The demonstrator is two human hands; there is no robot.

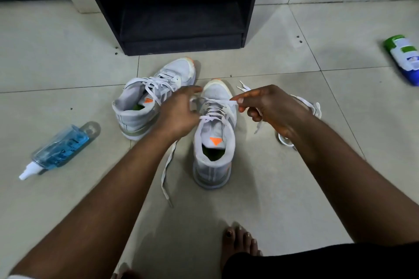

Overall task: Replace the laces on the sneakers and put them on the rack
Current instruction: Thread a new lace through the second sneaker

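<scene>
Standing upright on the pale tiled floor, the nearer white mesh sneaker with an orange triangle on its tongue points its toe toward the black open-fronted shoe rack. A flat white lace is threaded across its upper eyelets. The right hand pinches one stretch of this lace between thumb and forefinger, just right of the shoe's forefoot, its other fingers curled. The left hand reaches over the shoe's left side with fingers bent at the eyelets; whether they actually pinch the lace cannot be told. A loose lace end trails down from under the left wrist and lies on the floor beside the shoe.

Just to the left stands the second white sneaker, angled, already laced, its toe near the rack's base. More loose white lace lies on the floor behind the right hand. A clear blue spray bottle with a white nozzle lies on its side well to the left. A green-capped white and blue bottle lies at the far right edge. Bare toes show at the bottom.
</scene>
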